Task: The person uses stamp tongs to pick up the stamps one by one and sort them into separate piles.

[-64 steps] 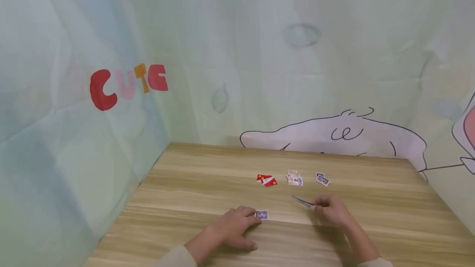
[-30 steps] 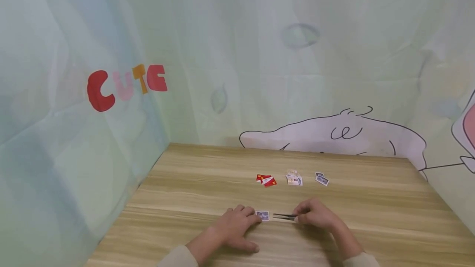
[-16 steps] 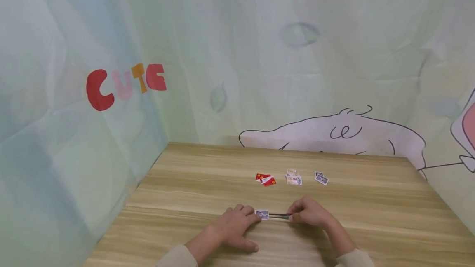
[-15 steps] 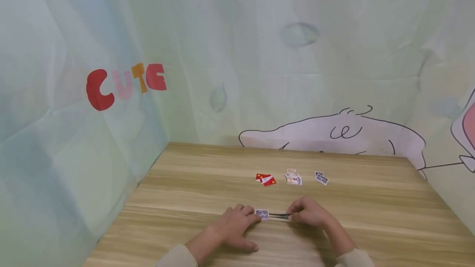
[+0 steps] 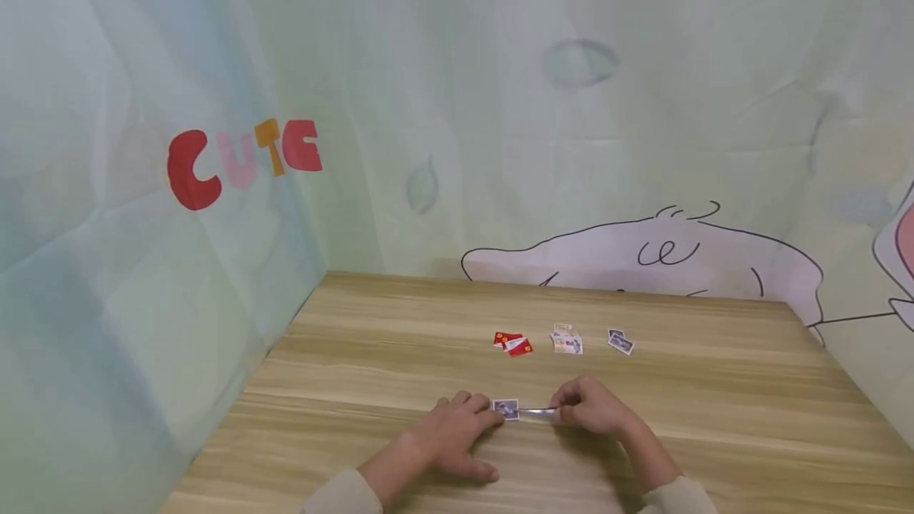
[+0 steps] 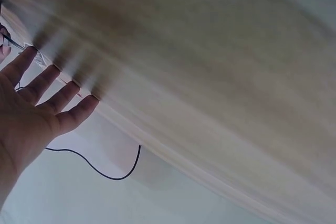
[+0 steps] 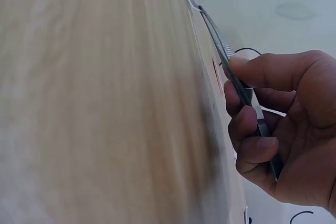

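On the table lies a small grey-purple stamp (image 5: 506, 409) with a white border. My left hand (image 5: 457, 432) rests on the table at its left edge, a fingertip on the stamp; the fingers look extended in the left wrist view. My right hand (image 5: 594, 408) grips a pair of metal tweezers (image 5: 537, 411) between thumb and fingers. The tweezers (image 7: 227, 59) point left, and their tips meet the stamp's right edge, nearly together. Whether the tips pinch the paper is too small to tell.
Farther back on the wood-grain table (image 5: 385, 331) lie three small groups: red stamps (image 5: 519, 346), pale pinkish stamps (image 5: 567, 343) and grey stamps (image 5: 620, 342). A printed cloth backdrop (image 5: 443, 141) stands along the table's rear and left sides.
My right hand has come left and down with the tweezers, from above the table to the stamp's right edge. The tweezers' prongs have closed together. My left hand has stayed put.
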The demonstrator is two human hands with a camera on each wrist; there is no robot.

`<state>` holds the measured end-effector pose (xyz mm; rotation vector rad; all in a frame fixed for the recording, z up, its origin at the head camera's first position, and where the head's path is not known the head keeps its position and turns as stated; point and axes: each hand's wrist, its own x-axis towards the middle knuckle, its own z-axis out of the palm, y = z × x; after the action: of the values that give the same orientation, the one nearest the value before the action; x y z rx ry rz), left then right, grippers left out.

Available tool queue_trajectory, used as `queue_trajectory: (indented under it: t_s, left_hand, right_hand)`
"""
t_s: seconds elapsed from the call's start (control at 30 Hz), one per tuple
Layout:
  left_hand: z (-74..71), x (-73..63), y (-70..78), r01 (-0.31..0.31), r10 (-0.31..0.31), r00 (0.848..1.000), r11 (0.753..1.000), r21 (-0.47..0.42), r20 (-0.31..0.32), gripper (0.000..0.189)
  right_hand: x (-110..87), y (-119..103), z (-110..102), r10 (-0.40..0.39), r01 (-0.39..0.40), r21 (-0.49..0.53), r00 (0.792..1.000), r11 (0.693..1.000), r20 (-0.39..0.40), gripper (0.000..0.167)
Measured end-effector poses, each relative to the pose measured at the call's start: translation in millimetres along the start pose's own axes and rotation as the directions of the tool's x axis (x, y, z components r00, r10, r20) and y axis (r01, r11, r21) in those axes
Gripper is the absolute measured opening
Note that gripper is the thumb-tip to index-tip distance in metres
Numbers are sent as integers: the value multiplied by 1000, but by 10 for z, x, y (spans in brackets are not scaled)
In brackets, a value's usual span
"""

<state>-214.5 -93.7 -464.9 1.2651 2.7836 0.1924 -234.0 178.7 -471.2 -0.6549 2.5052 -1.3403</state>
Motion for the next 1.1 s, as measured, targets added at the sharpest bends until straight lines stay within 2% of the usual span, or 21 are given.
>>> queue_trajectory:
  t_s: [0.27, 0.4, 0.53, 0.73, 0.97, 1.1]
  left_hand:
    - [-79, -29, 63, 0, 0, 1000, 1000, -10, 20, 67]
    - [-133, -46, 96, -18, 18, 1000, 999, 27, -5, 63]
    - [-141, -47, 83, -3, 4, 1000, 999, 42, -19, 62]
    - [-161, -38, 103, 3, -2, 1000, 999, 49, -26, 61]
    - [-186, -4, 167, 39, -39, 999, 999, 36, -12, 57]
    - [-205, 43, 193, 31, -30, 999, 999, 44, -26, 55]
  right_hand:
    - [-62, -32, -27, -3, 2, -14, 999, 1000, -33, 9]
    - [-108, -57, -59, 2, -2, -2, 999, 1000, -42, 9]
    - [-112, -98, -71, -4, 4, -1, 999, 1000, -49, 9]
    - [-178, -25, -107, -12, 11, -12, 997, 1000, -71, 7]
    - [-276, 36, -188, -20, 16, -43, 995, 999, -98, 9]
    - [-335, 70, -234, -6, -1, -59, 992, 998, -125, 8]
